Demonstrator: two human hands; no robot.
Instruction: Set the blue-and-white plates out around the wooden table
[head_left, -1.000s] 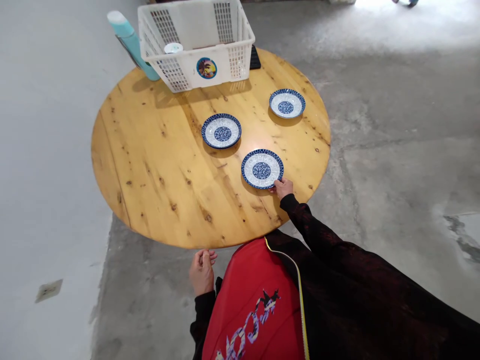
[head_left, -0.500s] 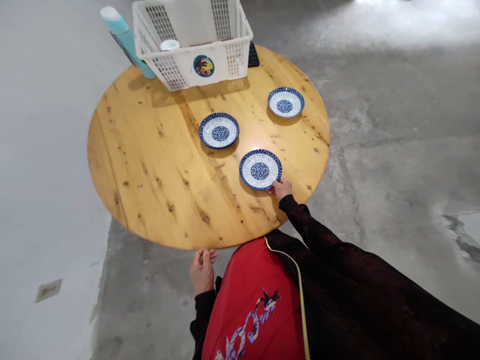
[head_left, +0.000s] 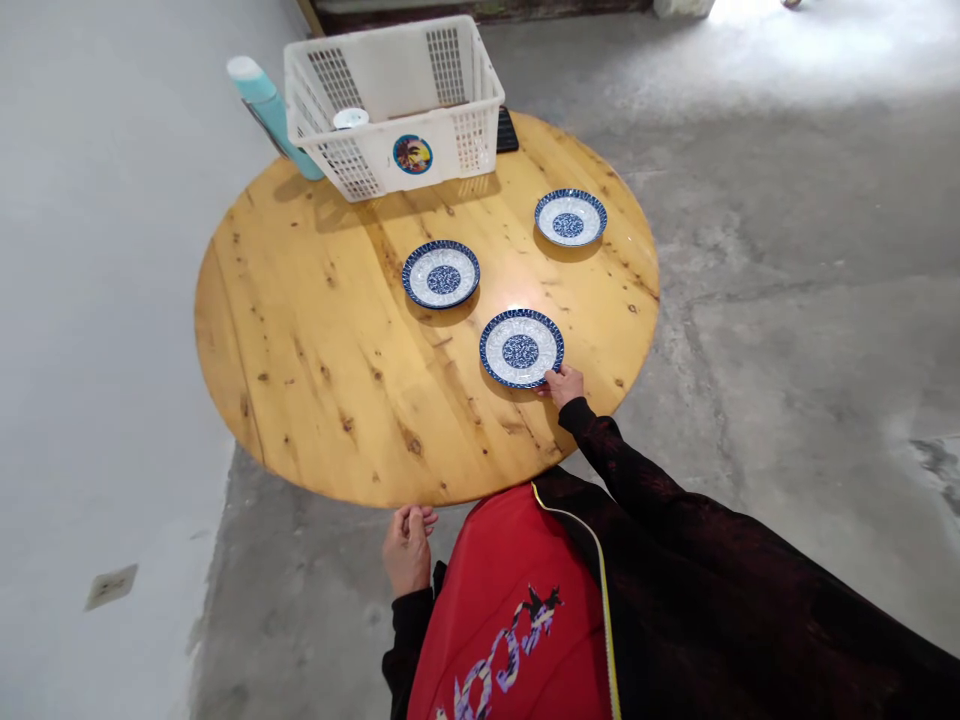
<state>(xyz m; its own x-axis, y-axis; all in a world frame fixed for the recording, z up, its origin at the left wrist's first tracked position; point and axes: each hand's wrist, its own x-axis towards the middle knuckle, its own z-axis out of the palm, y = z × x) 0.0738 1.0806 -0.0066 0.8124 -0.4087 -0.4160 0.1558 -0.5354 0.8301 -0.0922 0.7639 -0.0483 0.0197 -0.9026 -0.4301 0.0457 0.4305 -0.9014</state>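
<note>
Three blue-and-white patterned plates lie on a round wooden table point(head_left: 322, 360). My right hand point(head_left: 564, 385) pinches the near rim of the closest plate point(head_left: 521, 349), which rests flat on the wood. A second plate point(head_left: 441, 273) sits further in, and a third plate point(head_left: 570, 217) lies near the right edge. My left hand point(head_left: 406, 548) hangs below the table's near edge, fingers curled together with nothing visible in them.
A white plastic basket point(head_left: 397, 110) stands at the table's far side with a small white round object point(head_left: 350, 118) inside. A teal bottle point(head_left: 270, 110) leans behind its left corner, and a dark flat object point(head_left: 508, 130) lies beside its right. Concrete floor surrounds the table.
The view shifted slightly; my hands and the plates kept their places.
</note>
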